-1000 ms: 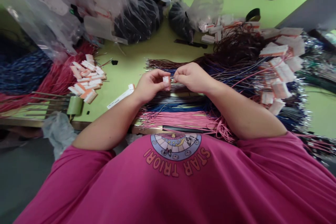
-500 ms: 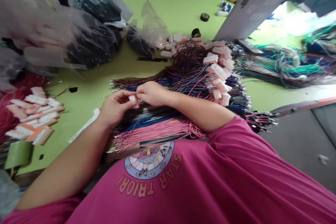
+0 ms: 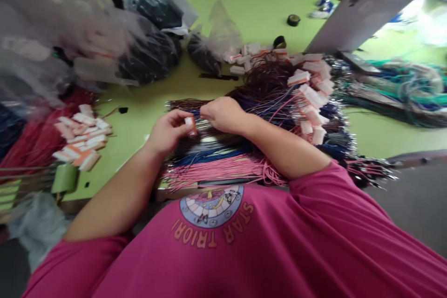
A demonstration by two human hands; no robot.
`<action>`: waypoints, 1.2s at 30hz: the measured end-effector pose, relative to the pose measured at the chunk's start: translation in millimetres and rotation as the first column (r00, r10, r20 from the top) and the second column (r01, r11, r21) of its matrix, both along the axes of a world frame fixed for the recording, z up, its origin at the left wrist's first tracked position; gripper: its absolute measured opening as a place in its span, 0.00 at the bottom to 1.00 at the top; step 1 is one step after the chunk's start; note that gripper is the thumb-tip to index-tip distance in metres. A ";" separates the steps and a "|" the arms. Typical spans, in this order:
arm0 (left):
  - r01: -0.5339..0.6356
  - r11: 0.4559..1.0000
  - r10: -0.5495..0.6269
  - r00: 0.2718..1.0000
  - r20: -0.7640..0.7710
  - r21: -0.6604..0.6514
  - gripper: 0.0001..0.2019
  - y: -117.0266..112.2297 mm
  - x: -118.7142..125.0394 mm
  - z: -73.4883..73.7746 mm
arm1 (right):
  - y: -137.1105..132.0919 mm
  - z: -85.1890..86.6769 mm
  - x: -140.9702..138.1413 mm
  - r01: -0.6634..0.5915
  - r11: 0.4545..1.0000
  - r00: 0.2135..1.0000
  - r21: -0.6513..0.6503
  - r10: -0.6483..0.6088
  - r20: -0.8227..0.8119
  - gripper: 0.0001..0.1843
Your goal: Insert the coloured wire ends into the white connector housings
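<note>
My left hand [image 3: 170, 130] pinches a small white and orange connector [image 3: 190, 125] between thumb and fingers. My right hand [image 3: 223, 114] is closed just to its right, fingertips meeting the connector, apparently pinching a thin wire I can barely make out. Both hands hover over rows of pink, blue and dark wires [image 3: 216, 163] laid flat on the green table [image 3: 146, 102]. A tangled heap of dark wires with white connectors [image 3: 307, 88] lies right of my right forearm.
A pile of white and orange connectors on red wires [image 3: 80, 135] lies at the left. Clear plastic bags of dark parts [image 3: 146, 51] stand at the back. Black tape rolls [image 3: 293, 20] sit far back. Green and blue wire bundles [image 3: 394, 88] spread at the right.
The head view has swung and blurred. Both hands stay together on the connector over the wire rows, with only slight shifts.
</note>
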State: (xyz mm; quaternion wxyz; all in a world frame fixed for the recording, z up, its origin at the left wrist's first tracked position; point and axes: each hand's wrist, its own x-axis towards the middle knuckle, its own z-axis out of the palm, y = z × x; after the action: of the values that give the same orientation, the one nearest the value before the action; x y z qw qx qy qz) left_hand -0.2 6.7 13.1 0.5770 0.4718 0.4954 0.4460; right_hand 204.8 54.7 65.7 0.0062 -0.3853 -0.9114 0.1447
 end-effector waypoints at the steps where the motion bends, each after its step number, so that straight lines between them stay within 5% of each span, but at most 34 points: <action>1: 0.006 1.000 -0.006 1.000 0.018 0.010 0.18 1.2 0.1 -1.6 | 0.5 1.7 -0.1 -0.015 0.999 0.999 0.038 0.014 0.034 0.17; 5: -0.012 1.000 0.012 0.998 0.064 0.004 0.19 5.7 -3.1 -4.6 | 6.0 3.2 7.1 -0.021 0.997 1.000 0.081 0.019 0.024 0.19; 11: -0.225 0.974 0.223 0.971 0.081 0.019 0.17 13.7 -11.2 1.0 | 13.2 4.7 32.9 0.117 0.978 0.956 0.173 -0.063 -0.287 0.22; 15: -0.279 0.960 0.279 0.958 0.066 -0.009 0.15 16.4 -10.9 1.8 | 9.2 -8.0 25.9 -0.104 0.994 0.989 -0.037 0.107 0.104 0.17; 18: -0.292 0.956 0.292 0.956 0.045 0.003 0.14 16.2 -10.0 0.6 | 3.8 -20.5 13.4 -0.115 0.993 0.949 -0.023 0.117 0.293 0.18; 27: -0.254 0.965 0.255 0.967 0.000 0.057 0.14 18.4 -13.8 -5.0 | 4.1 -16.9 11.7 -0.090 0.996 0.963 -0.018 0.092 0.254 0.16; 31: -0.238 0.968 0.238 0.971 0.020 0.075 0.14 19.6 -14.5 -6.7 | 12.4 -14.2 22.4 -0.059 0.987 0.987 -0.147 0.079 0.138 0.16; 36: -0.158 0.987 0.154 0.981 0.118 0.026 0.17 14.0 -12.1 -5.0 | 11.7 -6.7 32.2 -0.296 0.884 0.927 -0.361 0.175 -0.332 0.17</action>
State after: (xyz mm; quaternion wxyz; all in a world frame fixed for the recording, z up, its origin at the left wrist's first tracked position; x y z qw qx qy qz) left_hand -12.3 20.7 8.1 0.5594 0.4151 0.4886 0.5254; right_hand 237.0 66.3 59.0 0.0419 -0.2379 -0.8910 0.3844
